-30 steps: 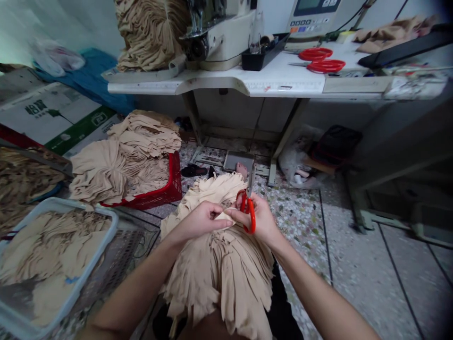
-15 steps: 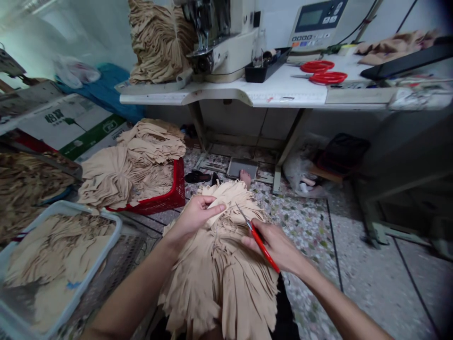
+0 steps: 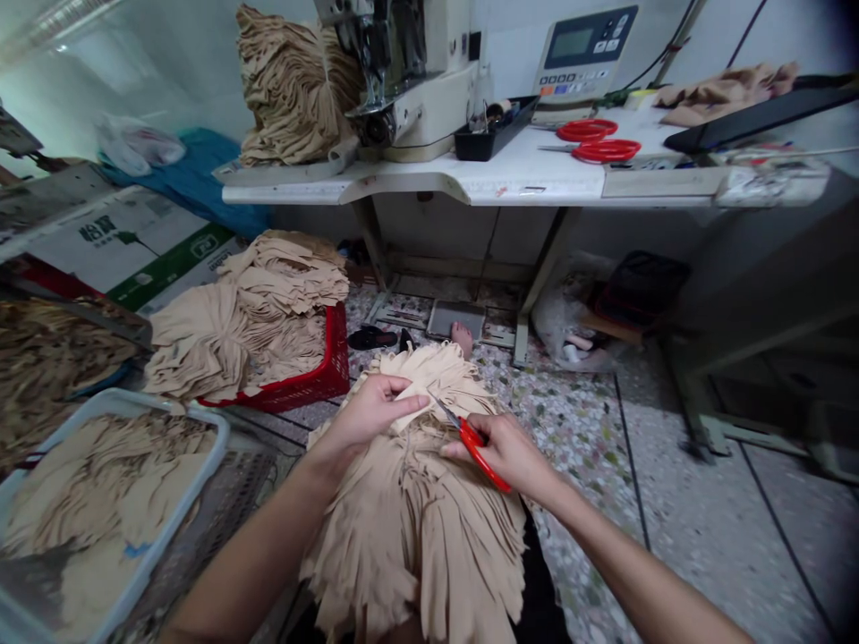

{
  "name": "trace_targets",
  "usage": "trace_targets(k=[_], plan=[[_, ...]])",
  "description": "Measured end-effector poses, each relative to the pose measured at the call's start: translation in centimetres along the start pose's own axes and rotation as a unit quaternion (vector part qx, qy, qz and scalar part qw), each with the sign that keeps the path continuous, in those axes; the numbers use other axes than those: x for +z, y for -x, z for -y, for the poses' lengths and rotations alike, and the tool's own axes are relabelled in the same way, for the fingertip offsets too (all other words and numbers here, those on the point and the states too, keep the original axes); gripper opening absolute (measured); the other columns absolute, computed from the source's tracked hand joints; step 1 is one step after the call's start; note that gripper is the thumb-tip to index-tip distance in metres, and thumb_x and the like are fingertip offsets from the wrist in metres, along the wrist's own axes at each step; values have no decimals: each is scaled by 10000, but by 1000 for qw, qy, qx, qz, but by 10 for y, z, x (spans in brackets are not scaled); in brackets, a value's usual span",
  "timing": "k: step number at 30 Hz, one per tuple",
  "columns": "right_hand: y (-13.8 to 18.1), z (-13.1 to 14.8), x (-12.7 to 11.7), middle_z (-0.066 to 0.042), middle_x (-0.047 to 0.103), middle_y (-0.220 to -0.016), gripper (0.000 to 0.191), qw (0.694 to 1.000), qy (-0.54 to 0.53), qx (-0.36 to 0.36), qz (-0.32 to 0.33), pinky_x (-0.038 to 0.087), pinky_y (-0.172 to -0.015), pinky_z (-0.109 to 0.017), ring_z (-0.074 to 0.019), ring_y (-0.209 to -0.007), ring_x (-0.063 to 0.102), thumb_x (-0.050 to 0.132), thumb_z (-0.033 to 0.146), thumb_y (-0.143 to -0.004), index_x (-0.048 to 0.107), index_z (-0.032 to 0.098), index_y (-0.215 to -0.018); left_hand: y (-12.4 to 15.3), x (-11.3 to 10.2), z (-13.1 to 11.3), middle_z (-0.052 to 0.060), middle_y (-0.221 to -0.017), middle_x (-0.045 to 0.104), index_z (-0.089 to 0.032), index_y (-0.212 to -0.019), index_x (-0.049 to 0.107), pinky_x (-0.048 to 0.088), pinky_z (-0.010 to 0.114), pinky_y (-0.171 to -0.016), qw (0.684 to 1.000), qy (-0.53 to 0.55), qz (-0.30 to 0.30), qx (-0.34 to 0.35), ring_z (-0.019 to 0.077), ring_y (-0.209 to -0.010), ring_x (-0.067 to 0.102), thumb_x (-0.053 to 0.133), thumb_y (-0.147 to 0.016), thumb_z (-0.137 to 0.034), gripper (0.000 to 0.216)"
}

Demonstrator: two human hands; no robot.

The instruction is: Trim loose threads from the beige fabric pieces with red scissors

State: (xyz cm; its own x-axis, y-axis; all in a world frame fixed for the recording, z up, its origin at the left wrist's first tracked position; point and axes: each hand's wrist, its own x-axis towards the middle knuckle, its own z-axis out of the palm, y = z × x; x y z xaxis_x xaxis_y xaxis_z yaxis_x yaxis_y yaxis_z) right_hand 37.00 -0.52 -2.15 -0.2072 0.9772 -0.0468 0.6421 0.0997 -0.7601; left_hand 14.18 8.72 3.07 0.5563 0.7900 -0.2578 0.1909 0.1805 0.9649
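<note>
The left hand pinches beige cloth draped over the lap's far edge; the right hand grips red scissors. A box reads "怡寶", its smaller print probably too blurred.

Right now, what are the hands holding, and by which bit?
The right hand holds the scissors by the red handles; the left hand pinches cloth near an edge.
</note>
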Motion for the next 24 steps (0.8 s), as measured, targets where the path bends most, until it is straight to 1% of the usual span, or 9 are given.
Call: trace_targets(k=[3, 5, 10, 13, 15, 18, 24], plan=[[3, -7, 4, 60, 413, -553, 531, 999, -30, 27, 3, 250, -532, -248, -121, -543, 379, 667, 621, -873, 451, 207, -621, -1, 2, 0, 10, -698, 639, -88, -814, 745, 356, 204, -590, 1000, 10, -2, -12, 108, -611, 508, 826, -772, -439, 363], [7, -8, 4, 61, 422, -561, 532, 999, -25, 30, 9, 247, -533, -247, -122, -547, 385, 676, 634, -861, 449, 208, -637, -2, 3, 0, 13, -698, 636, -85, -802, 742, 357, 205, -591, 1000, 10, -2, -17, 110, -617, 509, 833, -760, -447, 376], [14, 1, -2, 46, 488, -632, 436, 999, -5, -6, 38, 287, -563, -252, -139, -576, 451, 628, 593, -919, 470, 219, -760, -3, 7, -2, 52, -795, 696, -83, -869, 768, 408, 216, -632, 1000, 20, 5, -22, 135, -675, 565, 835, -759, -450, 389], [13, 5, -3, 37, 501, -654, 408, 999, 2, -13, 36, 304, -580, -257, -148, -587, 469, 592, 574, -948, 456, 225, -785, -4, 8, -1, 45, -787, 703, -92, -860, 773, 412, 211, -633, 1000, 17, 5, -17, 133, -676, 573, 833, -766, -434, 360], [10, 7, -2, 32, 508, -658, 407, 1000, 10, -12, 26, 299, -581, -259, -153, -593, 476, 592, 571, -947, 448, 227, -784, -3, 9, -1, 37, -772, 702, -98, -852, 775, 400, 203, -616, 1000, 9, 9, -15, 128, -667, 569, 826, -776, -423, 338], [5, 9, 0, 31, 509, -649, 411, 1000, 11, -10, 15, 280, -568, -258, -152, -584, 466, 607, 570, -936, 451, 226, -774, -2, 10, 1, 39, -794, 715, -103, -890, 782, 398, 201, -619, 1000, -9, 25, -11, 128, -674, 577, 803, -803, -403, 313], [-1, 3, 7, 57, 425, -563, 510, 999, -40, 16, 5, 242, -536, -248, -120, -547, 376, 693, 598, -865, 454, 205, -645, -2, 11, 4, 15, -734, 677, -97, -842, 767, 365, 196, -588, 999, -48, 20, -5, 110, -639, 543, 786, -822, -378, 282]])
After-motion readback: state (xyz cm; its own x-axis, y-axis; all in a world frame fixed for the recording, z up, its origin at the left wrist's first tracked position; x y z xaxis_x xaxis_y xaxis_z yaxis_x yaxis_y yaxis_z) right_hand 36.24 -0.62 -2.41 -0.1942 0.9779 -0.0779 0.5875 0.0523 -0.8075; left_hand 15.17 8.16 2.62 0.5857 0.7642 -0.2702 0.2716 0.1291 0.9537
